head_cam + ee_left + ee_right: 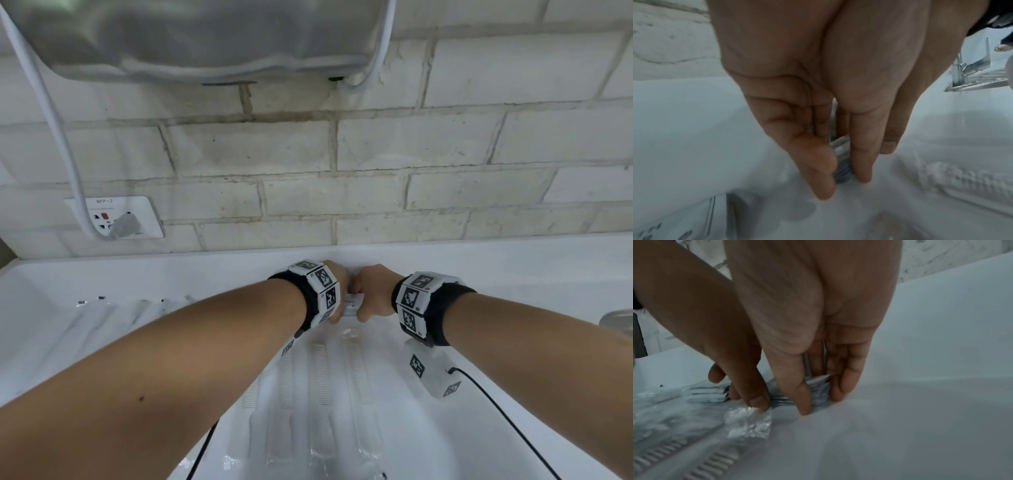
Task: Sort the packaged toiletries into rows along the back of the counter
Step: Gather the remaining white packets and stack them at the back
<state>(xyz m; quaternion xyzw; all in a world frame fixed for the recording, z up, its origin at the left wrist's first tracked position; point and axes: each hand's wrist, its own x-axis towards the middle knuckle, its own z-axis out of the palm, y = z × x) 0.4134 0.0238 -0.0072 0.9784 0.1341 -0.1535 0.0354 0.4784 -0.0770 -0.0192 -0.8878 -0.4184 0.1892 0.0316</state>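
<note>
At the back wall of the white counter (513,274) my two hands meet around a small stack of flat white packets (352,303). My left hand (337,310) pinches the stack's left end (841,164) between thumb and fingers (842,178). My right hand (365,303) pinches the right end (819,390) the same way (821,400), and the packets stand on edge on the counter. More flat packets (708,394) lie stacked behind the left hand's fingers (756,400). Several combs in clear wrappers (320,373) lie in a row just in front of my hands.
A row of clear-wrapped items (137,306) lies along the counter to the left. On the brick wall sit a socket with a plugged cable (116,219) and a grey appliance (205,37) overhead. A metal fixture (618,320) stands at the right edge.
</note>
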